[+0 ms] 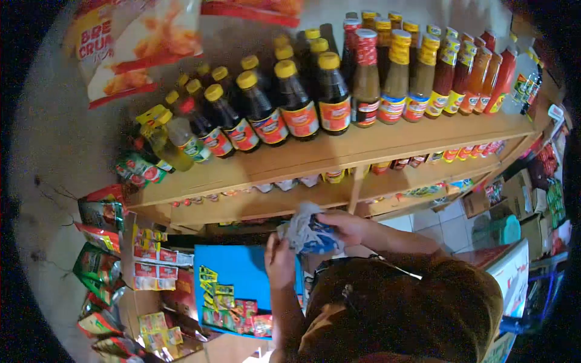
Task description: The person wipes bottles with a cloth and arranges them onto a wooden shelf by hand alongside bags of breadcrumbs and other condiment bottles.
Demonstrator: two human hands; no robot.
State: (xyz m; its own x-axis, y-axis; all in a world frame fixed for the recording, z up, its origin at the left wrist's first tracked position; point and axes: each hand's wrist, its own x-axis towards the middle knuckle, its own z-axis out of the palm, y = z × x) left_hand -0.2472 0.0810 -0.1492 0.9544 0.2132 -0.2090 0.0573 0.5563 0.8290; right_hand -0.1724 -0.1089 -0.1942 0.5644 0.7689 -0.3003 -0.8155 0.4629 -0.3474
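Observation:
My right hand is closed on a crumpled white and blue plastic bag, held in front of my chest. At the bag's left side is my left hand, its fingers bent upward near the bag's edge; whether they pinch it is too blurred to tell. Below my left hand lies a blue board bearing small yellow, green and red sachets. Just beyond the bag runs the edge of a wooden shelf.
Dark sauce bottles with yellow caps and other sauce bottles line the shelf top. Packets hang at the left and upper left. Cardboard boxes and a green stool stand at the right.

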